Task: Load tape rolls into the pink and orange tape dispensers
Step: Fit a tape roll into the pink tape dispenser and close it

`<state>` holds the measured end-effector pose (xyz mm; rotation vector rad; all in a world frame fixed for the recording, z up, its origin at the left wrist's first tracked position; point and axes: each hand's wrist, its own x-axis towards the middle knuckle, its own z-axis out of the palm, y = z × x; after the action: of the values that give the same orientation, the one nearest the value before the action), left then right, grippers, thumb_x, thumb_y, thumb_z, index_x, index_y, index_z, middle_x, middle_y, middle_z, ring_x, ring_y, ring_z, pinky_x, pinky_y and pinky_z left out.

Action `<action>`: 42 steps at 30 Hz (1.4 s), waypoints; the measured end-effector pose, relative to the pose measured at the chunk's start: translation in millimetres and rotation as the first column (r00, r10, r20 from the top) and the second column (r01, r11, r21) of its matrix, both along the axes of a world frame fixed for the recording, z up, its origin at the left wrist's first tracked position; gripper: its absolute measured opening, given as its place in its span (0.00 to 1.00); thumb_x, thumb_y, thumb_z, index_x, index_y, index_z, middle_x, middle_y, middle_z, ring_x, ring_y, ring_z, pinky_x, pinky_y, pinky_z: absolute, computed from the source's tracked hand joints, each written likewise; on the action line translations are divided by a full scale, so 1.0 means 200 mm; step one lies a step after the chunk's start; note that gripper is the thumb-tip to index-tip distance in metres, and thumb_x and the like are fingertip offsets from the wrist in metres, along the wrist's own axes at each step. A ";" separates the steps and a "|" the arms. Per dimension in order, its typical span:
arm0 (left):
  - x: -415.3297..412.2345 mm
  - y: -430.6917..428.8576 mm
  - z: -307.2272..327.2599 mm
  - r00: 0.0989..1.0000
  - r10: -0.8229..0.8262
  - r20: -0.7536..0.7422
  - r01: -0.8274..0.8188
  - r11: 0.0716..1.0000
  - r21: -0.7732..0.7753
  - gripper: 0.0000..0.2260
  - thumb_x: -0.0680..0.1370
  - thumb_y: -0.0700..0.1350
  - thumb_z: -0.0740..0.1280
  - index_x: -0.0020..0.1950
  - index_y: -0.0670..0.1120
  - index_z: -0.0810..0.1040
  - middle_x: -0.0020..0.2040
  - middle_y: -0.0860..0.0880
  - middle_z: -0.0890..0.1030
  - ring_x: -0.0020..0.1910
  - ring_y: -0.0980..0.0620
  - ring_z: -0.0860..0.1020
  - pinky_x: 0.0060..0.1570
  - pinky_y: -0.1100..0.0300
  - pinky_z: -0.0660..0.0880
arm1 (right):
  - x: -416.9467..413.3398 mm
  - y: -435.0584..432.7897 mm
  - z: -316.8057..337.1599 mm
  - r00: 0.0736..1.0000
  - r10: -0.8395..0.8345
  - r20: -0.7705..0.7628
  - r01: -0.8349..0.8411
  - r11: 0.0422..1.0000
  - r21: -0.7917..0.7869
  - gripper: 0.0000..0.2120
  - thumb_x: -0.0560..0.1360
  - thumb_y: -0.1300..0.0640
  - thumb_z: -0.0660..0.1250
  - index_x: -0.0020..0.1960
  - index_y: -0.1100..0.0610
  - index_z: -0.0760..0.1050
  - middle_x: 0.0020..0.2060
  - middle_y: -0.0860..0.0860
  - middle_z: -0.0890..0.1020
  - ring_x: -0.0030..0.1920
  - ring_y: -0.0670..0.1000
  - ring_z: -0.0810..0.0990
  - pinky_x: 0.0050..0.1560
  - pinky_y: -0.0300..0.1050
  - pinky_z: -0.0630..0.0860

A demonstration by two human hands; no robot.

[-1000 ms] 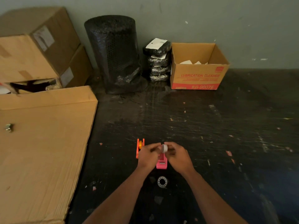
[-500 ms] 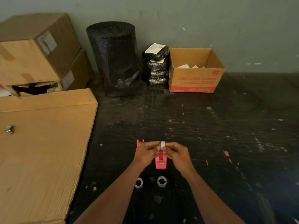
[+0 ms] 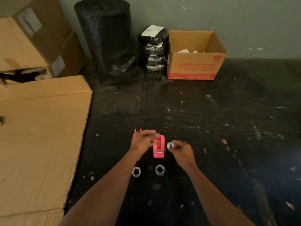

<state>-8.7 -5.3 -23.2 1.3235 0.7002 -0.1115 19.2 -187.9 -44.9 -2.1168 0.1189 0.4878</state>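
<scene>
The pink tape dispenser stands on the dark table between my hands, its slot empty. Only the top of the orange dispenser shows behind my left hand. That hand pinches a small clear piece just above the pink dispenser's far end. My right hand is to the right of the dispenser and holds a small white ring in its fingertips. Two clear tape rolls lie flat nearer to me, the left roll and the right roll.
A large flat cardboard sheet covers the table's left side, with stacked boxes behind it. At the back stand a black bubble-wrap roll, black wrapped packets and an open carton. Scraps litter the dark tabletop.
My hands held one white piece together over the pink dispenser; they have now parted, the right carrying the white ring to the right, the left keeping a small clear piece.
</scene>
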 end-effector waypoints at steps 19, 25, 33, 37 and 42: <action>-0.01 0.00 -0.04 0.999 -0.030 -0.045 0.033 0.998 0.056 0.13 0.77 0.35 0.74 0.59 0.47 0.84 0.59 0.46 0.86 0.60 0.51 0.84 0.62 0.50 0.82 | -0.31 0.00 -0.11 0.764 0.645 -0.010 -0.581 0.682 -0.444 0.30 0.81 0.44 0.67 0.80 0.51 0.66 0.76 0.51 0.71 0.77 0.53 0.69 0.75 0.51 0.70; -0.03 0.00 -0.03 0.998 -0.038 -0.043 0.041 0.997 0.071 0.13 0.77 0.35 0.74 0.59 0.47 0.84 0.59 0.46 0.86 0.60 0.51 0.84 0.60 0.51 0.83 | -0.31 0.01 -0.11 0.747 0.665 -0.015 -0.606 0.671 -0.427 0.28 0.83 0.56 0.66 0.81 0.49 0.64 0.77 0.50 0.70 0.77 0.51 0.69 0.75 0.49 0.70; -0.04 0.00 0.00 1.000 -0.006 -0.031 0.008 0.998 0.068 0.11 0.76 0.34 0.75 0.52 0.50 0.85 0.58 0.44 0.87 0.59 0.48 0.85 0.61 0.46 0.83 | -0.14 0.02 0.09 0.939 0.312 0.145 -0.312 0.950 -0.022 0.14 0.78 0.57 0.73 0.62 0.45 0.81 0.56 0.42 0.81 0.56 0.39 0.79 0.63 0.46 0.78; -0.02 -0.01 0.05 1.000 -0.005 0.000 0.005 0.999 0.034 0.12 0.76 0.35 0.75 0.58 0.46 0.84 0.58 0.43 0.87 0.59 0.48 0.85 0.61 0.47 0.82 | -0.01 0.03 0.21 0.975 0.186 0.125 -0.206 0.962 0.176 0.24 0.80 0.56 0.73 0.74 0.47 0.74 0.60 0.43 0.84 0.61 0.42 0.82 0.63 0.43 0.77; 0.00 -0.03 0.14 0.998 -0.016 0.060 0.017 1.000 -0.013 0.14 0.77 0.34 0.74 0.62 0.42 0.83 0.59 0.43 0.86 0.59 0.47 0.85 0.56 0.54 0.84 | 0.10 0.03 0.28 0.974 0.212 0.086 -0.228 0.932 0.282 0.25 0.80 0.61 0.71 0.75 0.47 0.74 0.60 0.44 0.86 0.61 0.43 0.83 0.68 0.53 0.79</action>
<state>-8.1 -11.2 4.3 1.3144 0.6373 -0.0893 38.9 -181.3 11.0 -1.8593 -0.2132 0.5435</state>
